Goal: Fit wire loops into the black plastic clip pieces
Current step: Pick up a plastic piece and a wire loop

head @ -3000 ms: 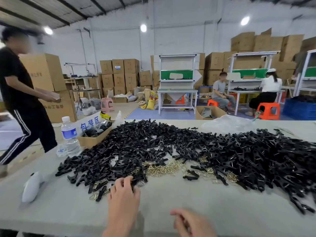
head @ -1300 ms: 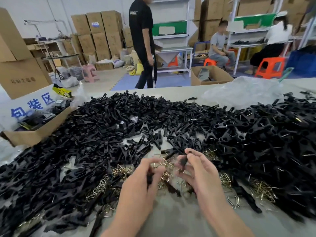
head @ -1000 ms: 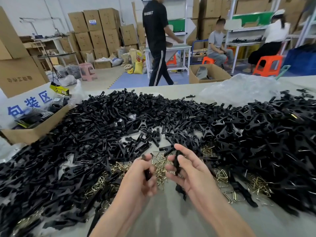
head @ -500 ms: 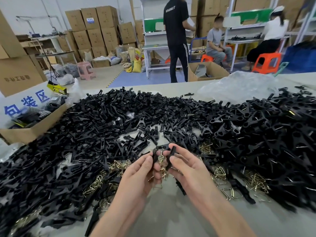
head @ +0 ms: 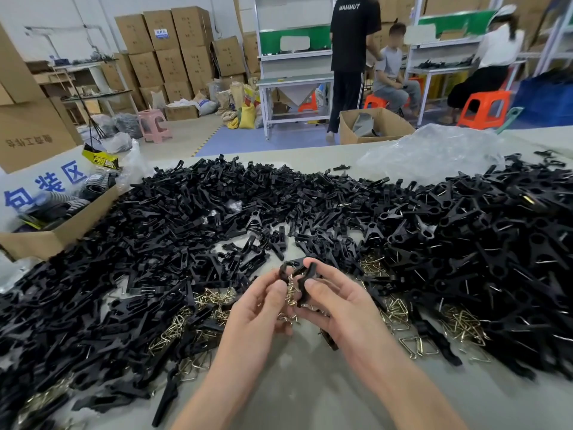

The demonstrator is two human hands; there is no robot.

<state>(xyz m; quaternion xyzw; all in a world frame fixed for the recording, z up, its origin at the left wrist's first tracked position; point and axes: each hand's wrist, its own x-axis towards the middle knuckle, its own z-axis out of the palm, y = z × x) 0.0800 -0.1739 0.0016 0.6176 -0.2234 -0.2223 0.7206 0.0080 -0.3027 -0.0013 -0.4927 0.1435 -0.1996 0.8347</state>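
Observation:
A huge heap of black plastic clip pieces (head: 192, 231) covers the grey table (head: 294, 395) from left to right. Brass-coloured wire loops (head: 400, 308) lie scattered along its near edge. Just above the table, my left hand (head: 257, 308) pinches one black clip piece (head: 283, 270) and my right hand (head: 338, 302) pinches another clip piece (head: 308, 280). The two pieces touch at their upper ends. Loops show behind the gap between my fingers; whether a hand holds one I cannot tell.
An open cardboard box (head: 52, 237) with a blue-lettered sign stands at the table's left edge. A crumpled clear plastic bag (head: 434, 150) lies at the back right. Beyond the table are stacked cartons, workbenches, one person standing and two people seated.
My hands lifted from the loop pile, each with a black clip piece, and brought the two pieces together. The standing person walked from left to right behind the table.

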